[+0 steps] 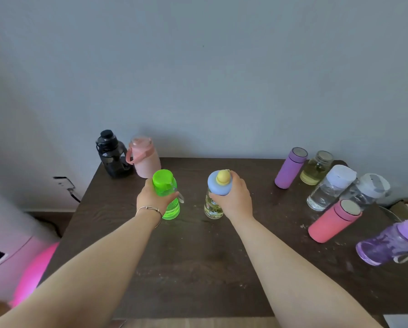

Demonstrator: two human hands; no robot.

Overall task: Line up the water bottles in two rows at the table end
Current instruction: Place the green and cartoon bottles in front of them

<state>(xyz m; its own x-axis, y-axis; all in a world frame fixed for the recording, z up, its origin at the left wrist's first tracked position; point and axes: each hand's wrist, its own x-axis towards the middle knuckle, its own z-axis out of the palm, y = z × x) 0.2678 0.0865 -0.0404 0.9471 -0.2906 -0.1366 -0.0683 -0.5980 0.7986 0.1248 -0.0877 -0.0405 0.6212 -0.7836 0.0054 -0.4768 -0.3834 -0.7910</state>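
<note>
Ten water bottles stand on the dark bench (198, 268). The left hand (152, 200) grips a neon green bottle (167, 197); the right hand (233, 197) grips a clear bottle with a blue-and-yellow lid (218, 183). A black bottle (110, 155) and a pink jug (143, 157) stand at the far left corner. Six more cluster at right: two purple, one coral, three clear.

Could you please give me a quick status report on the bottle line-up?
Left hand grips green bottle; right hand grips blue-capped bottle. Black bottle, pink bottle at far-left corner. Nothing between.
</note>
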